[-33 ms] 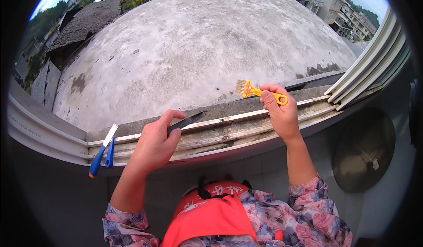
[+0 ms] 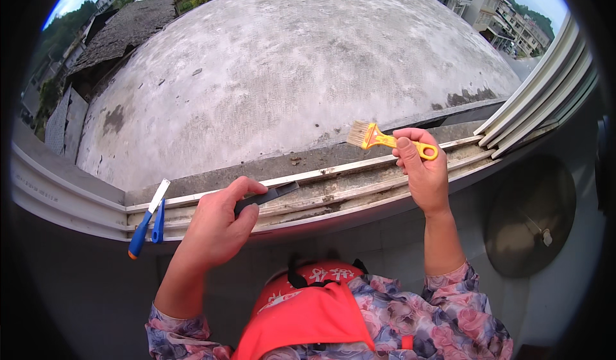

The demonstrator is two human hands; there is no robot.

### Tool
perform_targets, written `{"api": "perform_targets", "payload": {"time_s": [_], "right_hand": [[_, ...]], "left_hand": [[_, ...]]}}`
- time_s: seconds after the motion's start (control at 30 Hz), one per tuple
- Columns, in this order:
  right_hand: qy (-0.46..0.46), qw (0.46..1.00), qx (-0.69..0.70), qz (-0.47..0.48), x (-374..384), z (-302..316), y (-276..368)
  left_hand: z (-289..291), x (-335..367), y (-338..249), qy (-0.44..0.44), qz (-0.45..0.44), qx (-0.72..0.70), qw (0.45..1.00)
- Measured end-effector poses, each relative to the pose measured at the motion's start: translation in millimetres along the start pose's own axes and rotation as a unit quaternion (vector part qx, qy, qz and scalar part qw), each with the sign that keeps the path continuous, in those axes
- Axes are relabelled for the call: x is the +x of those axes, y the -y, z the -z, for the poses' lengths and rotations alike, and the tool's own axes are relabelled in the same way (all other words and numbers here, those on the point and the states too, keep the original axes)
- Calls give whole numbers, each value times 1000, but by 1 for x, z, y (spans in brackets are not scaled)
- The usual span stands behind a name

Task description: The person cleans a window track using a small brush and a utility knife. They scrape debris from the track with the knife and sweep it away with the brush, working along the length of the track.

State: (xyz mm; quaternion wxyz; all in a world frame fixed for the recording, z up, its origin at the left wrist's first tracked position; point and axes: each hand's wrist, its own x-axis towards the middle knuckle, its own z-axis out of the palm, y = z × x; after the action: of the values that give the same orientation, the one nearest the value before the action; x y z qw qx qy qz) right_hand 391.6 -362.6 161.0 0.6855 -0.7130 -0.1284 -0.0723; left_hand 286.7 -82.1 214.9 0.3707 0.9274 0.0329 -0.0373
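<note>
Your left grip (image 2: pixel 218 222) clasps the black tool (image 2: pixel 274 194) over the track (image 2: pixel 359 180); your right grip (image 2: pixel 423 174) pinches the brush (image 2: pixel 384 139) by its handle (image 2: pixel 387 140), presumably keeping bristles (image 2: pixel 357 133) free.

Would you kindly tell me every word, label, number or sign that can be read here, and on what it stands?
Apron: white characters, partly hidden; not copied out here.
Window frame: faint dark print, too small to read.
Brush: no readable text.
</note>
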Motion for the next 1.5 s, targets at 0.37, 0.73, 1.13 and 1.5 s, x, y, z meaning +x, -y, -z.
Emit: {"api": "perform_targets", "payload": {"time_s": [0.37,0.73,1.13,1.5], "right_hand": [[-127,968,-165,142,-35,37,23],[-61,921,-322,209,-45,-5,6],[-47,962,-200,179,-58,-33,28],[-40,962,-187,195,-65,-57,25]], "left_hand": [[-17,-14,0,38,-74,121,989],[-47,0,-14,44,-94,108,989],[-48,1,5,51,-94,71,992],[-47,2,8,56,-96,55,992]]}}
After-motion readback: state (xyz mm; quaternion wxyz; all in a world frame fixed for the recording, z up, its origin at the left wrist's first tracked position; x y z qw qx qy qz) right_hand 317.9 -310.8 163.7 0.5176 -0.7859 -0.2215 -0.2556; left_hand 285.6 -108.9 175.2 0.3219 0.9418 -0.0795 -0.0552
